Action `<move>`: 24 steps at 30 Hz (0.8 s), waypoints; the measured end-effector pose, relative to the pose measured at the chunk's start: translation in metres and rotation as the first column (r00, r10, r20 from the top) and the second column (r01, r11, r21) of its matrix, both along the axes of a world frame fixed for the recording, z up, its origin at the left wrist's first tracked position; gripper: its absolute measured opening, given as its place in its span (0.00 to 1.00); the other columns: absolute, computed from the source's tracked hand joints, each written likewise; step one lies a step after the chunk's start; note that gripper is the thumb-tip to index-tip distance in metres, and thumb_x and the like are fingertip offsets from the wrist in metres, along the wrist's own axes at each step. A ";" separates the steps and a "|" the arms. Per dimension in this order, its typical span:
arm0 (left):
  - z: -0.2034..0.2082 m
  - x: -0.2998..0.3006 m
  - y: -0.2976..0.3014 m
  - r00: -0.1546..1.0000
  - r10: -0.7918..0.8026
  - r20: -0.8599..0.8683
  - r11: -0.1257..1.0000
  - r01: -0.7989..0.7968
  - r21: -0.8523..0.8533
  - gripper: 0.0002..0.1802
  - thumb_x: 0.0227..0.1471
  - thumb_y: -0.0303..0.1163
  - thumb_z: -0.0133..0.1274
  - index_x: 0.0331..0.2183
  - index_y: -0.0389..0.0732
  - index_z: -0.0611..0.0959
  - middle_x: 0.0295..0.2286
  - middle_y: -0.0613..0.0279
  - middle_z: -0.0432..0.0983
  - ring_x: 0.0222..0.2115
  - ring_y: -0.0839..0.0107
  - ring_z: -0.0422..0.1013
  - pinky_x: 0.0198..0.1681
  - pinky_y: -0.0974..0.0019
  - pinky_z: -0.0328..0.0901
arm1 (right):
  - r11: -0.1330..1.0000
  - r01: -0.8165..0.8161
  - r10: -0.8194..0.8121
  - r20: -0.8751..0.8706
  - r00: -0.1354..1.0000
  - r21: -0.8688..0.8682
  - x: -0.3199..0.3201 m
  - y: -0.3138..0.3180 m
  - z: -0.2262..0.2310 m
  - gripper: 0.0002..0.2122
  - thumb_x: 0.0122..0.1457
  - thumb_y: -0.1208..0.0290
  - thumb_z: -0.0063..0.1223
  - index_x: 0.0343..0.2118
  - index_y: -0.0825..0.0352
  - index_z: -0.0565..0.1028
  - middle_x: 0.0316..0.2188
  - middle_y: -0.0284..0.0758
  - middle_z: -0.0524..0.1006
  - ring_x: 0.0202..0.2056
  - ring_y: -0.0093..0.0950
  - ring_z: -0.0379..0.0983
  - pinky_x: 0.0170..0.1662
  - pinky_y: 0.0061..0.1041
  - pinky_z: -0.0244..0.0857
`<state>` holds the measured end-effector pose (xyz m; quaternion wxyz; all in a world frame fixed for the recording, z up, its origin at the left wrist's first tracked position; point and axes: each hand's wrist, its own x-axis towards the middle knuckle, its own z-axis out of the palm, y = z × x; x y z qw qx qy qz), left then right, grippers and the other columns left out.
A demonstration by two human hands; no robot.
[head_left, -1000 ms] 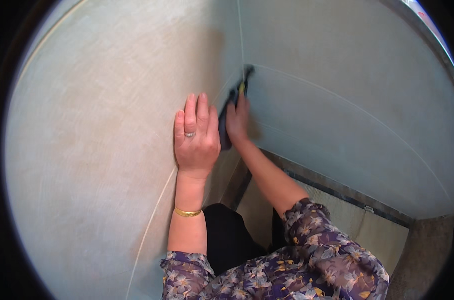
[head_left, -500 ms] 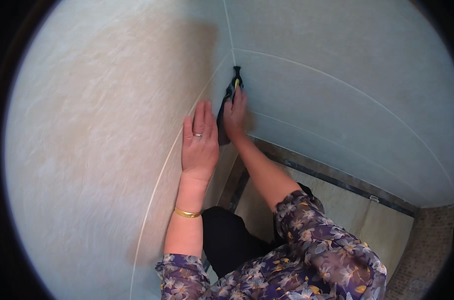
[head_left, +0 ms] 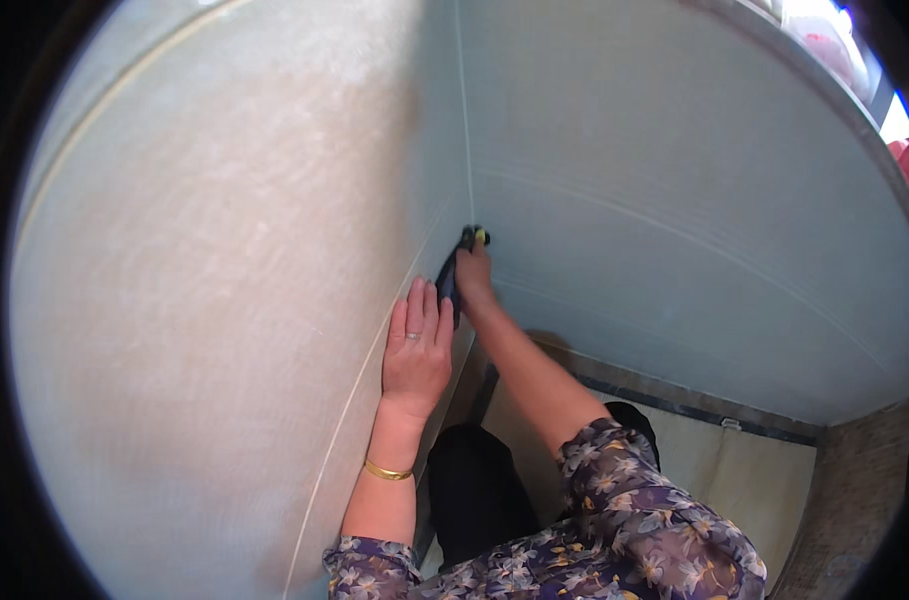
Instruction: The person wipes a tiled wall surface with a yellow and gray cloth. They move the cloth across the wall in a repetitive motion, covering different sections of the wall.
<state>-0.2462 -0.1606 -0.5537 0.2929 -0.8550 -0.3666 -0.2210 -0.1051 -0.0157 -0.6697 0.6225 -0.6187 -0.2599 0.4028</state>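
Note:
My left hand lies flat on the tiled wall at the left, fingers stretched upward, a ring on one finger. A gold bangle circles that wrist. Up beside it, my right hand is closed round a long dark tool with a yellow part. Its upper end is at the vertical corner seam, where the two walls meet. The fingers cover much of the tool, and its exact kind does not show.
Pale tiled walls with light joint lines rise at the left and right. Below lies a light floor with a dark border strip. A brown textured surface stands at the lower right. Brightly lit items show beyond the wall's upper right edge.
Both hands and the tool now appear lower in the picture, as does the whole scene, so the view has tilted up. The tool's upper end looks shorter and turned slightly right.

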 end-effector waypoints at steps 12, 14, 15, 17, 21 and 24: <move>-0.114 0.058 0.061 0.213 0.002 0.977 0.663 0.731 -0.161 0.28 0.59 0.31 0.51 0.60 0.37 0.66 0.54 0.52 0.67 0.51 0.59 0.68 0.49 0.61 0.66 | 0.865 -0.410 -0.392 0.901 -0.188 0.291 0.078 -0.069 0.089 0.31 0.40 0.69 0.67 0.53 0.54 0.73 0.55 0.39 0.67 0.47 0.39 0.66 0.45 0.38 0.64; -0.105 0.094 0.092 -0.144 0.162 0.976 0.478 0.877 0.050 0.33 0.62 0.34 0.50 0.63 0.38 0.58 0.55 0.54 0.64 0.51 0.64 0.66 0.49 0.63 0.66 | 0.813 -0.522 -0.455 0.843 -0.288 0.260 0.096 -0.048 0.105 0.30 0.41 0.68 0.66 0.53 0.51 0.74 0.55 0.36 0.69 0.47 0.37 0.67 0.43 0.36 0.64; -0.106 0.107 0.100 -0.198 0.199 0.960 0.482 0.872 0.080 0.33 0.62 0.35 0.50 0.63 0.39 0.58 0.54 0.54 0.65 0.50 0.65 0.66 0.49 0.63 0.66 | 0.775 -0.580 -0.530 0.758 -0.379 0.252 0.098 -0.044 0.104 0.23 0.47 0.65 0.61 0.49 0.50 0.76 0.55 0.29 0.71 0.48 0.32 0.68 0.42 0.33 0.63; -0.104 0.118 0.111 -0.300 0.268 0.915 0.502 0.854 0.133 0.33 0.62 0.36 0.50 0.63 0.40 0.58 0.51 0.56 0.67 0.49 0.67 0.67 0.50 0.64 0.66 | 0.748 -0.604 -0.568 0.737 -0.366 0.277 0.086 -0.042 0.104 0.21 0.47 0.64 0.60 0.47 0.50 0.77 0.54 0.29 0.72 0.48 0.31 0.68 0.41 0.32 0.63; -0.084 0.127 0.106 -0.345 0.497 0.797 0.398 0.906 0.143 0.31 0.60 0.35 0.54 0.60 0.41 0.63 0.49 0.60 0.69 0.43 0.71 0.70 0.44 0.65 0.68 | 0.727 -0.627 -0.539 0.799 -0.268 0.280 0.094 -0.049 0.111 0.18 0.45 0.68 0.61 0.43 0.52 0.80 0.52 0.31 0.74 0.46 0.32 0.71 0.41 0.32 0.64; -0.093 0.112 0.123 -0.176 0.584 0.792 0.292 0.956 -0.003 0.27 0.56 0.34 0.58 0.55 0.41 0.71 0.44 0.63 0.73 0.39 0.73 0.72 0.39 0.66 0.69 | 0.646 -0.713 -0.446 0.893 -0.063 0.272 0.101 -0.047 0.113 0.17 0.46 0.74 0.60 0.42 0.58 0.80 0.47 0.35 0.76 0.42 0.36 0.74 0.41 0.33 0.67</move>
